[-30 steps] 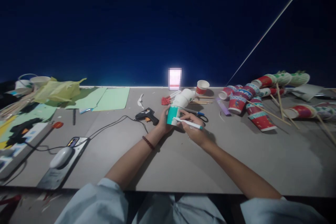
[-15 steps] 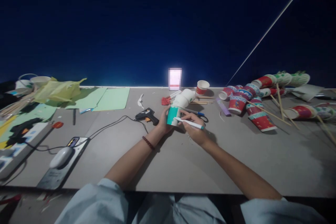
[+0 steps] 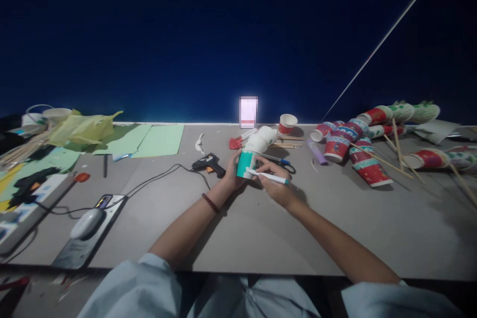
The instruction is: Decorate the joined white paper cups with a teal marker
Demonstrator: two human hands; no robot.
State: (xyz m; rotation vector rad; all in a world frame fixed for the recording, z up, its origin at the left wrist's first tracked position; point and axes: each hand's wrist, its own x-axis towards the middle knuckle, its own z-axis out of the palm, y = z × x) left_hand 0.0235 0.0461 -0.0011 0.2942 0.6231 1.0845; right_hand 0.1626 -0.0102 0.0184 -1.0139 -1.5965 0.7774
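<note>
My left hand is wrapped round the near end of a chain of white paper cups, whose nearest cup is partly coloured teal. Between the fingers of my right hand is a white marker with a teal end. The marker's tip rests against the teal cup's side, near its lower part. Left of my left hand lies a black glue gun. Behind my right hand a blue pen and dark scissors handles show in part.
Joined red patterned cups and wooden sticks lie at the right. One red-and-white cup stands near the wall. At the left are green paper sheets, a yellow plastic bag, a power strip and a phone bearing a white case.
The marker and the fingers of my right hand have shifted slightly left and down over the teal cup. My left hand and the cup chain look almost unmoved.
</note>
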